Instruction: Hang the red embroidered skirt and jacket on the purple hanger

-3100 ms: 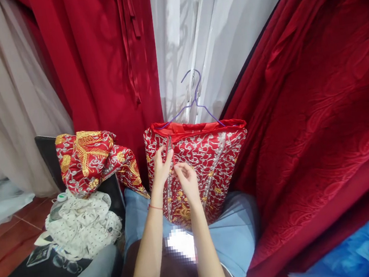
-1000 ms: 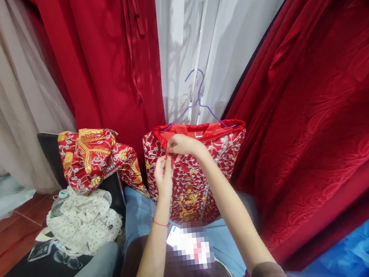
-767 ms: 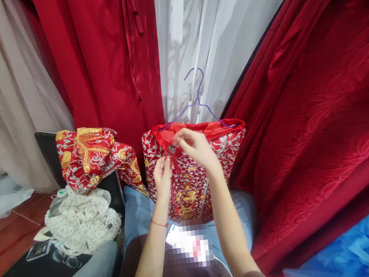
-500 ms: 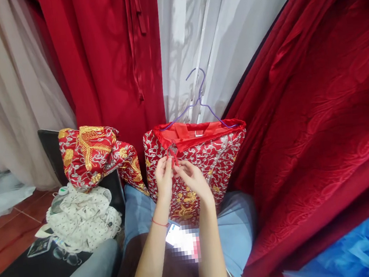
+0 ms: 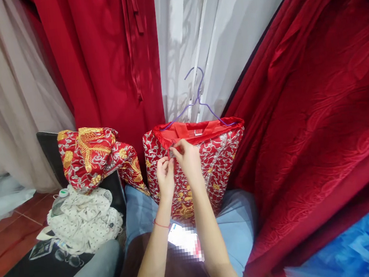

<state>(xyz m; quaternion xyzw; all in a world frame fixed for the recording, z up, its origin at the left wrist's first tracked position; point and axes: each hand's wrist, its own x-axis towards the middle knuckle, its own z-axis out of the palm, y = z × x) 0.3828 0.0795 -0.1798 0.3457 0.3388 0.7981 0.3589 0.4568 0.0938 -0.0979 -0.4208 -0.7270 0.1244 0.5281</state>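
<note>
A red skirt-like garment [image 5: 220, 156] with silver and gold embroidery lies over my lap, its red-lined upper edge spread on a purple wire hanger [image 5: 200, 101]. At the left part of that edge, my left hand [image 5: 165, 176] is closed in a pinch on a thin red tie. Just above and to the right, my right hand [image 5: 188, 158] pinches close to the same spot, thumb and forefinger together at the garment's edge. The fingers hide most of the tie.
A second embroidered red piece [image 5: 89, 156] drapes over a black chair back [image 5: 48, 149]. Dotted white cloth [image 5: 83, 216], sunglasses [image 5: 68, 257] and a bottle [image 5: 61, 199] lie at left. A lit phone [image 5: 184, 240] rests on my lap. Red drapes [image 5: 320, 132] hang at right, blue fabric [image 5: 357, 247] below.
My right hand has moved up to the garment's upper edge, above my left hand. The left hand has dropped very slightly and stays pinched. The garment and hanger have barely shifted.
</note>
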